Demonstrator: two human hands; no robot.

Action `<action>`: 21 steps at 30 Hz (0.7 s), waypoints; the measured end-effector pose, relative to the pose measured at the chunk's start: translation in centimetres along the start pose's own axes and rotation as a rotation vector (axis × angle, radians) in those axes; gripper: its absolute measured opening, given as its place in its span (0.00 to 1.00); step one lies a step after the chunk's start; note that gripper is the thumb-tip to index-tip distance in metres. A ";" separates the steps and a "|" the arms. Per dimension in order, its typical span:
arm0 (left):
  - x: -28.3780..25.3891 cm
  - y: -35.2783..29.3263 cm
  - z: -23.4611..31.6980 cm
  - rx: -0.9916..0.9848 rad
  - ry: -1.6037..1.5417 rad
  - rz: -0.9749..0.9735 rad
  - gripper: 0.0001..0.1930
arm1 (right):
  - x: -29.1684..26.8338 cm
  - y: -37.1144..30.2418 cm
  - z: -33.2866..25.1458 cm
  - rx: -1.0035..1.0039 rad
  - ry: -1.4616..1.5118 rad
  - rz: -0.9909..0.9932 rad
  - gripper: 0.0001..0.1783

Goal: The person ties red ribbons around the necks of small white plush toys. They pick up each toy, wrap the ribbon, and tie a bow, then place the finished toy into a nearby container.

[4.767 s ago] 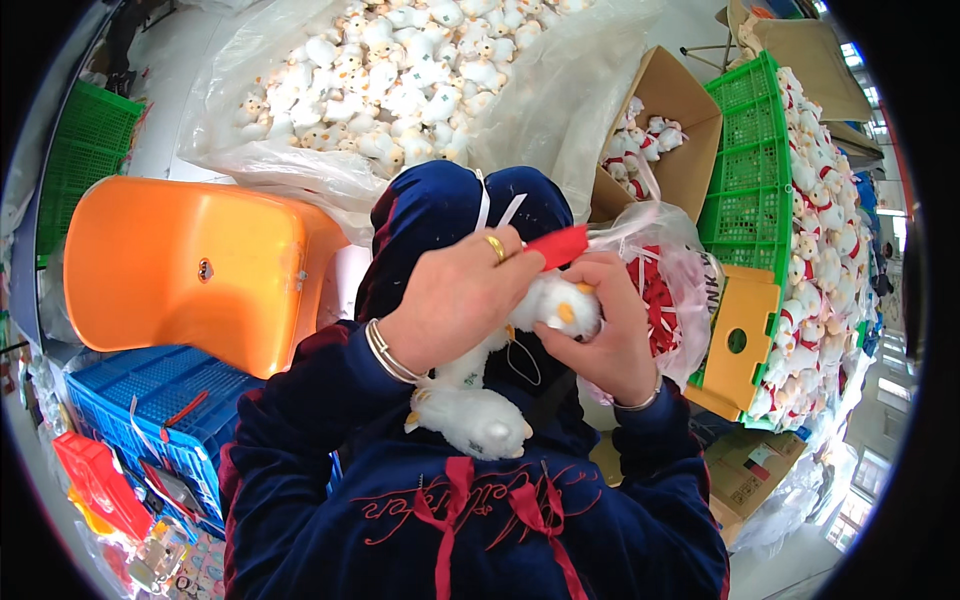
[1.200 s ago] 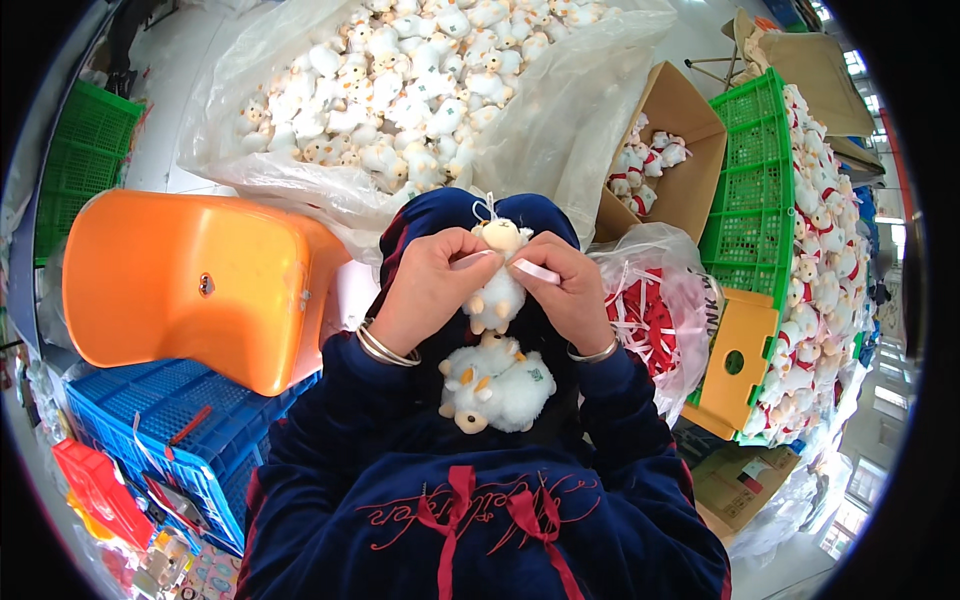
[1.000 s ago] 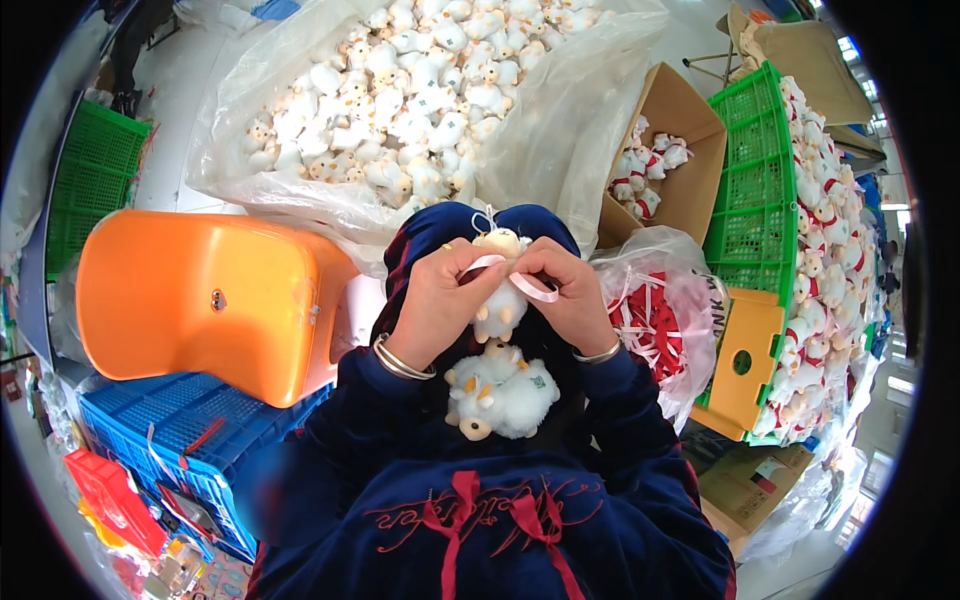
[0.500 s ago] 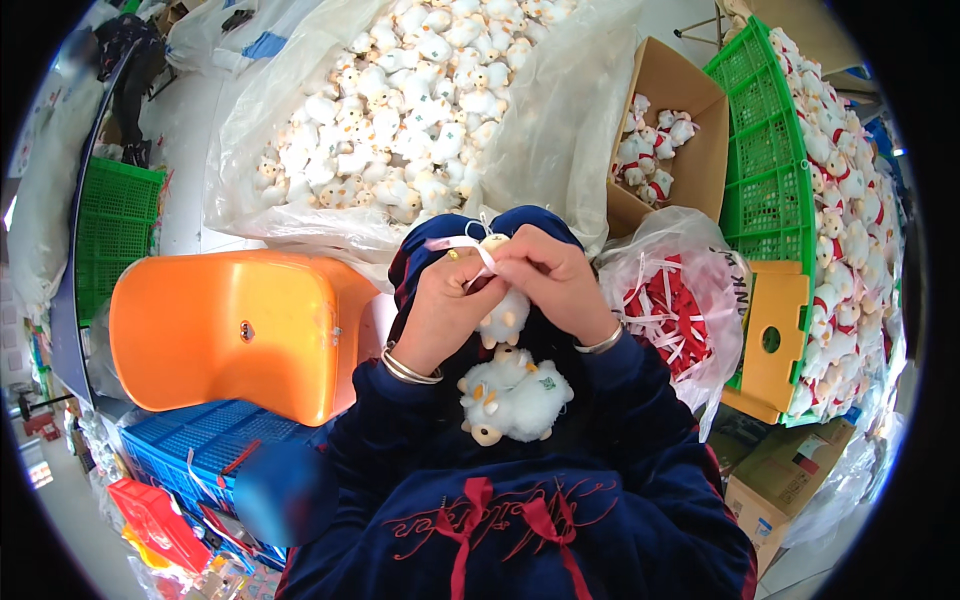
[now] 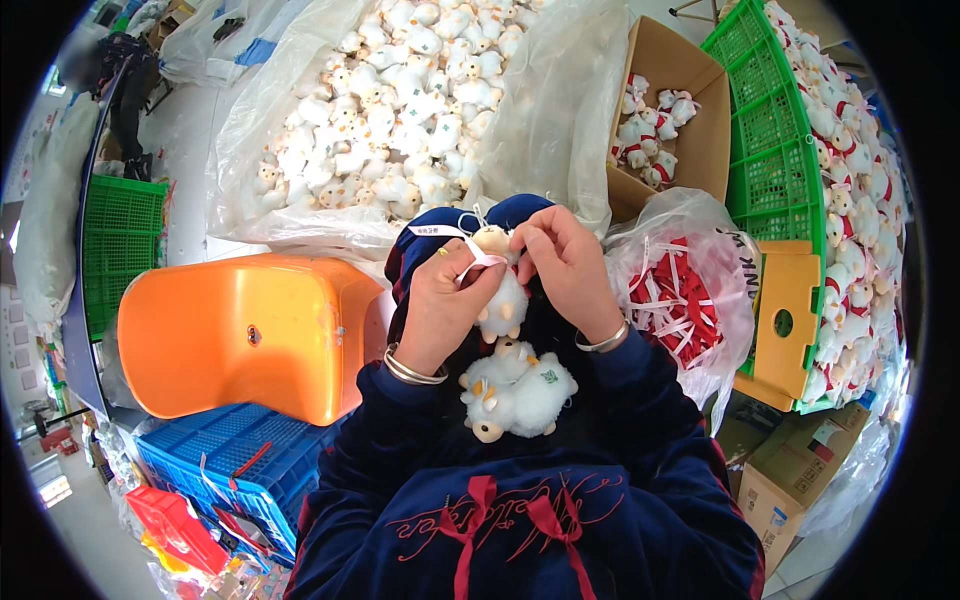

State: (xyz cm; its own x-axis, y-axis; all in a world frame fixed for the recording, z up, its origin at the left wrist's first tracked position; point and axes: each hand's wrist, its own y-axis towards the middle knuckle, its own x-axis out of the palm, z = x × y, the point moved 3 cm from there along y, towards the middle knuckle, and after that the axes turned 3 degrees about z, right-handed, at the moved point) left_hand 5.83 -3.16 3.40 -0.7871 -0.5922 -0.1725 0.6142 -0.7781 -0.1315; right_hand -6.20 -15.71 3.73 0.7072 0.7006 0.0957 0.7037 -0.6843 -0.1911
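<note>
Between my knees a small white plush sheep (image 5: 502, 312) lies with its pale head (image 5: 492, 240) away from me and a white loop at its top. My left hand (image 5: 446, 297) is closed on a white ribbon (image 5: 478, 262) at the sheep's neck; one ribbon end stretches left past the fingers. On the other side of the neck, my right hand (image 5: 567, 262) has thumb and fingertips pinched together. Whatever sits in that pinch is too small to make out. A second plush sheep (image 5: 527, 395) rests on my lap, nearer my body.
Beyond my knees lies a big clear plastic bag (image 5: 545, 130) of plush sheep. To the right are a carton (image 5: 708, 135) with several sheep, a bag of red and white ribbons (image 5: 683, 310) and a full green crate (image 5: 765, 130). An orange chair (image 5: 230, 335) stands left.
My hands have come apart at the sheep's neck. The right one has shifted right and slightly up, and more of the white ribbon and sheep now shows.
</note>
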 end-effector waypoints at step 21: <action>-0.1 -0.1 -0.2 0.016 0.006 -0.015 0.07 | 0.1 0.1 -0.2 -0.122 -0.293 -0.077 0.07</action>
State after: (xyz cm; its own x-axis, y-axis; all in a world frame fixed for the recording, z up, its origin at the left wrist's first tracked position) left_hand 5.86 -2.92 3.28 -0.7958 -0.5792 -0.1769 0.6014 -0.7901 -0.1185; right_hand -6.09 -15.77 3.97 0.6146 0.7673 -0.1832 0.7697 -0.6341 -0.0735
